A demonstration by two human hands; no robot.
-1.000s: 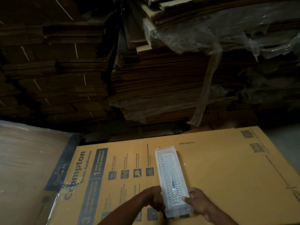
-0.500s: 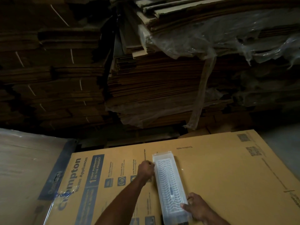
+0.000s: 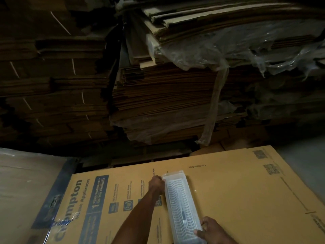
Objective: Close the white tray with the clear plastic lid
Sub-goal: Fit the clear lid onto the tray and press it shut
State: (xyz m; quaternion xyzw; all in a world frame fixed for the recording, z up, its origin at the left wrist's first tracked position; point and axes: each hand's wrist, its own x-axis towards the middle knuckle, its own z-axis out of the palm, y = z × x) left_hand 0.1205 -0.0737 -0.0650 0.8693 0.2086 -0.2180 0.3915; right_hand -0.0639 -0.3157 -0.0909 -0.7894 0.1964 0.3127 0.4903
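A long narrow white tray point(image 3: 182, 206) with a wavy ribbed inside lies lengthwise on a flat yellow printed carton point(image 3: 237, 196). The clear plastic lid point(image 3: 173, 174) sits over it, its rim showing at the far end. My left hand point(image 3: 156, 184) reaches out along the tray's left side and presses on the far left corner. My right hand point(image 3: 210, 228) grips the near right edge, thumb on top of the lid. The tray's near end runs out of view at the bottom.
Tall stacks of flattened brown cardboard point(image 3: 158, 95) fill the dark background, some wrapped in loose clear plastic film point(image 3: 228, 46). A plastic-wrapped board point(image 3: 22, 191) lies to the left of the carton. Grey floor point(image 3: 306, 161) shows at the right.
My left hand has slid from the tray's near left edge up to its far left corner. My right hand stays at the near right edge. The view has tilted slightly upward.
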